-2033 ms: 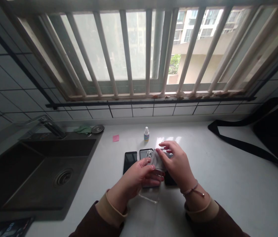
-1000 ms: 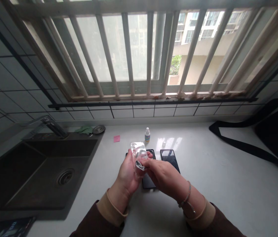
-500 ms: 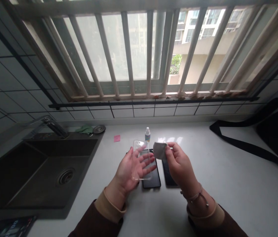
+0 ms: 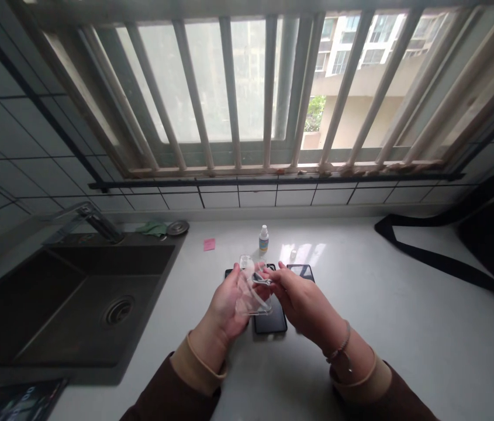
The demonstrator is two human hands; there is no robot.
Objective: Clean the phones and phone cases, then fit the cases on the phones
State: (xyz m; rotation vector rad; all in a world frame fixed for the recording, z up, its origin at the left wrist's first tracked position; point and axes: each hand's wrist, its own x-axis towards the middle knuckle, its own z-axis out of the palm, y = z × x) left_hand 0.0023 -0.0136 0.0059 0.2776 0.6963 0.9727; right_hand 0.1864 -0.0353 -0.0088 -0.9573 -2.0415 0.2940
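A clear phone case (image 4: pixel 253 307) lies in my left hand (image 4: pixel 224 301), whose fingers are behind it and thumb along its left edge. My right hand (image 4: pixel 303 295) pinches a small folded grey cloth (image 4: pixel 261 280), which is against the upper right part of the case or just over it. Below the case a dark phone (image 4: pixel 270 323) rests on the counter, partly covered by my hands. Another dark phone (image 4: pixel 301 271) shows only its top end beyond my right hand. A small white bottle (image 4: pixel 263 240) stands upright behind them, with a little white cap (image 4: pixel 293 255) to its right.
A pink sticky note (image 4: pixel 209 244) lies on the white counter (image 4: pixel 404 327). To the left is a dark sink (image 4: pixel 117 365) with a faucet (image 4: pixel 97 225), a green cloth (image 4: pixel 152 228) and a metal strainer (image 4: pixel 178 227). A black strap (image 4: pixel 439 257) lies at the right.
My right hand has moved left and down, bringing the cloth from beside the case onto or just above it. The left hand's spread fingers have curled around the case.
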